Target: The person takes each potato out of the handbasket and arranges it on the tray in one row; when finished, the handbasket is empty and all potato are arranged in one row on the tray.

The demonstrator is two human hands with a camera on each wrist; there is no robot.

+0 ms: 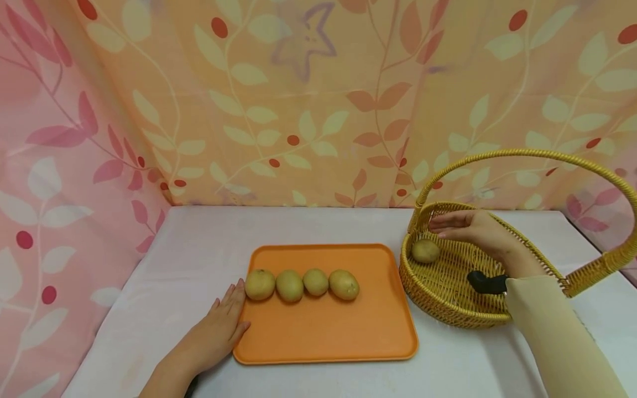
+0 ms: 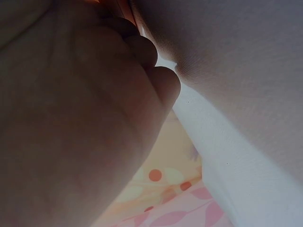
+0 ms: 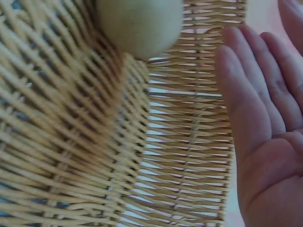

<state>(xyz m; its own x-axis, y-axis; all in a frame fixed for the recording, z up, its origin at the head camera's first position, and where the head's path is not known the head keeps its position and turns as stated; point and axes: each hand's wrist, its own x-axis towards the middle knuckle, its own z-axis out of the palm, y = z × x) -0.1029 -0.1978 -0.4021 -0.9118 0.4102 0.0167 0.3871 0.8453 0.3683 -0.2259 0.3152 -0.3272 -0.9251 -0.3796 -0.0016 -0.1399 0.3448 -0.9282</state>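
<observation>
Over the wicker basket (image 1: 450, 315) hovers my right hand (image 1: 470, 229), its fingers extended and holding nothing. Just below and left of those fingers a single potato (image 1: 425, 251) lies inside the basket; the right wrist view shows this potato (image 3: 141, 26) apart from the hand (image 3: 270, 109). My left hand (image 1: 219, 326) rests flat at the left edge of the orange tray (image 1: 328, 337), fingers straight, fingertips close to the leftmost potato (image 1: 260, 284). More potatoes (image 1: 290, 286) continue the row to the right on the tray. The left wrist view mostly shows the dim palm (image 2: 80, 104).
The basket's tall arched handle (image 1: 527, 153) rises over its right side. A white cloth (image 1: 209, 237) covers the table. Patterned floral fabric (image 1: 298, 110) hangs behind it and at the left. A black wrist strap piece (image 1: 486, 283) sits by the right sleeve (image 1: 552, 326).
</observation>
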